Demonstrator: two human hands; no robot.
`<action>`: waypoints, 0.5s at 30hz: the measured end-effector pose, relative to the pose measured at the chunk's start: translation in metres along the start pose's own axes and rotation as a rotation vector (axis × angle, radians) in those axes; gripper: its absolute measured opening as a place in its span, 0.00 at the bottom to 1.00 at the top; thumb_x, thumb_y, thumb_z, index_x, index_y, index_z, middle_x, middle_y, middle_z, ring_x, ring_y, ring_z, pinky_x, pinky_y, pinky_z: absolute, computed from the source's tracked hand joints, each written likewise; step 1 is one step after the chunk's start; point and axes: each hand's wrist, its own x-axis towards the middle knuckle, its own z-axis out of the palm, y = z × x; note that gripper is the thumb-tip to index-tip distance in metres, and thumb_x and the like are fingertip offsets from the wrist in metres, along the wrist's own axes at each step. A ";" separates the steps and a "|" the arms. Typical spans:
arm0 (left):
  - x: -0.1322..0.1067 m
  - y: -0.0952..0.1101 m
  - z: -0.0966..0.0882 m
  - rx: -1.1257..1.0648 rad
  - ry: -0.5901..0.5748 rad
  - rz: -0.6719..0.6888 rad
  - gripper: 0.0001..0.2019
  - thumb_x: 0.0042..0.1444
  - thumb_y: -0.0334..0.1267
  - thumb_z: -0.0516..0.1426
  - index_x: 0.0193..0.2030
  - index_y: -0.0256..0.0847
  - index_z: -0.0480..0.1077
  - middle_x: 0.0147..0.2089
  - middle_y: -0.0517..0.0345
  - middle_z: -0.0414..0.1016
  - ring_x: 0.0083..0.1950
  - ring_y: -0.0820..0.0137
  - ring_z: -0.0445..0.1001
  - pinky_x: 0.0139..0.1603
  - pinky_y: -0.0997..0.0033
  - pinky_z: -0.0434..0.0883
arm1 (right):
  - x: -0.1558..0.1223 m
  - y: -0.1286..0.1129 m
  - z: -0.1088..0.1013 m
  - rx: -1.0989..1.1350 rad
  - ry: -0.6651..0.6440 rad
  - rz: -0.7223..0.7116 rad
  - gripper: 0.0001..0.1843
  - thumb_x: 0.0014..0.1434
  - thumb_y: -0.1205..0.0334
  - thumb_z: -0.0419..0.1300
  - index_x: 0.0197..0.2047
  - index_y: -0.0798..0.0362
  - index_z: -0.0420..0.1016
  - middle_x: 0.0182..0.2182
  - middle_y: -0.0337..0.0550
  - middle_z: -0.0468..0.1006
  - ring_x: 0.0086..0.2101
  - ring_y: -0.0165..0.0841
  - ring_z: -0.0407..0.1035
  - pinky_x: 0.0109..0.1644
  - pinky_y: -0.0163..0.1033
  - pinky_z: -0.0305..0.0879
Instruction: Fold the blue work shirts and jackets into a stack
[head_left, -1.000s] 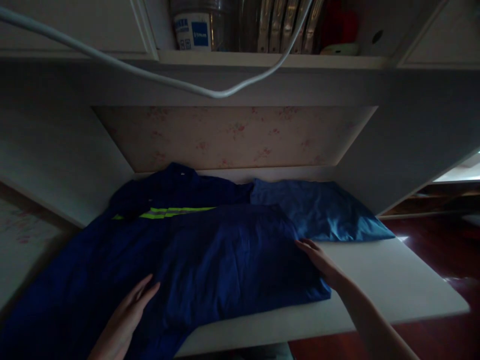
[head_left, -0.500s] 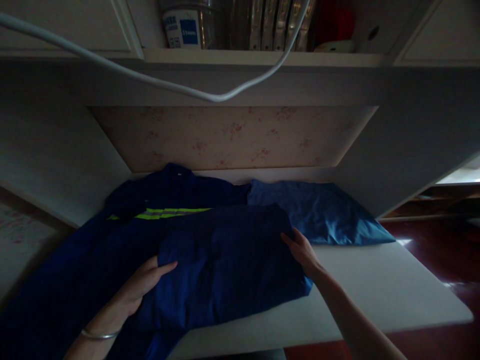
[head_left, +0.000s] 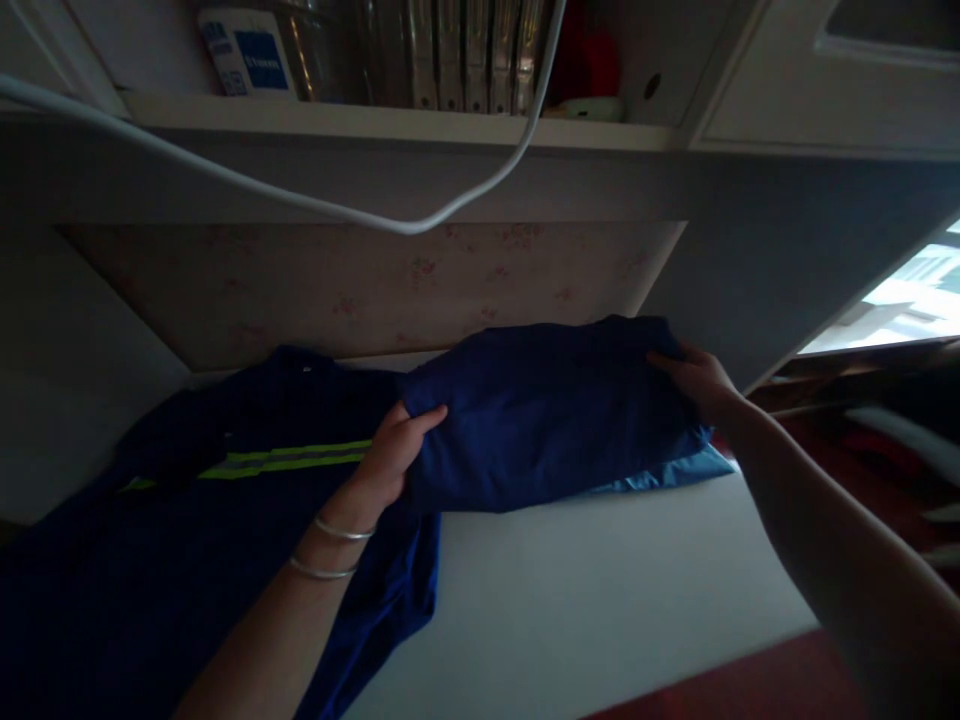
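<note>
Between left fingers (head_left: 427,418) and right fingers (head_left: 671,366), both clamped on its ends: the folded navy garment (head_left: 536,415).

White cable (head_left: 409,227) hangs before shelf (head_left: 375,119); floral panel (head_left: 300,290) below.

Matt cloth garment (head_left: 540,420), smooth tabletop (head_left: 570,600)

Bare left hand (head_left: 394,455): pinching, thumb (head_left: 430,418) uppermost, other fingers mostly hidden | bare right hand (head_left: 697,382): gripping, set farther forward | bare forearms (head_left: 289,610): extended, slanting inward
</note>
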 end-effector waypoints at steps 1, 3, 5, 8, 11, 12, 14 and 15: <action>0.011 -0.009 0.014 0.073 -0.039 0.017 0.25 0.59 0.45 0.59 0.61 0.37 0.68 0.60 0.45 0.76 0.59 0.57 0.76 0.60 0.56 0.72 | 0.011 0.004 -0.012 -0.126 0.025 0.022 0.31 0.58 0.52 0.65 0.63 0.53 0.70 0.51 0.59 0.79 0.44 0.45 0.76 0.47 0.50 0.71; 0.024 -0.029 0.035 0.217 -0.066 0.032 0.27 0.62 0.48 0.55 0.63 0.34 0.65 0.61 0.39 0.74 0.61 0.56 0.74 0.62 0.55 0.69 | 0.024 0.014 -0.027 -0.445 0.093 0.058 0.39 0.59 0.49 0.65 0.68 0.57 0.62 0.59 0.70 0.70 0.54 0.52 0.69 0.54 0.57 0.64; 0.021 -0.051 0.042 0.320 -0.057 0.040 0.31 0.60 0.49 0.57 0.65 0.31 0.63 0.62 0.33 0.71 0.64 0.52 0.70 0.65 0.52 0.64 | 0.022 0.029 -0.027 -0.719 0.141 0.016 0.45 0.59 0.46 0.64 0.71 0.61 0.56 0.63 0.77 0.62 0.61 0.60 0.60 0.58 0.63 0.57; -0.018 -0.078 0.022 0.453 -0.096 0.075 0.29 0.55 0.46 0.62 0.60 0.32 0.69 0.62 0.33 0.72 0.65 0.49 0.67 0.69 0.49 0.58 | -0.011 0.065 0.000 -0.804 0.006 -0.143 0.39 0.63 0.47 0.58 0.71 0.58 0.58 0.65 0.70 0.61 0.63 0.58 0.57 0.62 0.61 0.56; -0.079 -0.095 -0.023 0.752 -0.115 0.136 0.24 0.54 0.47 0.62 0.57 0.39 0.73 0.62 0.40 0.72 0.65 0.48 0.66 0.70 0.46 0.56 | -0.065 0.105 0.039 -0.772 -0.201 -0.281 0.30 0.65 0.49 0.53 0.67 0.51 0.65 0.66 0.57 0.64 0.62 0.50 0.61 0.65 0.56 0.56; -0.099 -0.099 -0.040 0.892 -0.114 0.129 0.25 0.55 0.48 0.61 0.58 0.42 0.73 0.63 0.42 0.72 0.65 0.48 0.66 0.69 0.45 0.57 | -0.085 0.116 0.052 -0.778 -0.262 -0.286 0.27 0.66 0.49 0.52 0.65 0.48 0.67 0.65 0.54 0.66 0.62 0.49 0.61 0.66 0.59 0.54; -0.134 -0.104 -0.073 1.110 -0.142 0.044 0.24 0.57 0.50 0.59 0.59 0.45 0.73 0.63 0.44 0.72 0.63 0.48 0.69 0.67 0.45 0.61 | -0.121 0.130 0.075 -0.796 -0.331 -0.271 0.24 0.66 0.51 0.50 0.62 0.45 0.70 0.64 0.50 0.68 0.63 0.50 0.59 0.67 0.67 0.45; -0.147 -0.105 -0.088 1.150 -0.166 -0.022 0.24 0.57 0.50 0.59 0.58 0.46 0.74 0.62 0.44 0.72 0.63 0.48 0.70 0.65 0.46 0.63 | -0.137 0.131 0.086 -0.788 -0.326 -0.276 0.23 0.66 0.53 0.49 0.60 0.45 0.71 0.63 0.50 0.69 0.64 0.50 0.58 0.68 0.71 0.41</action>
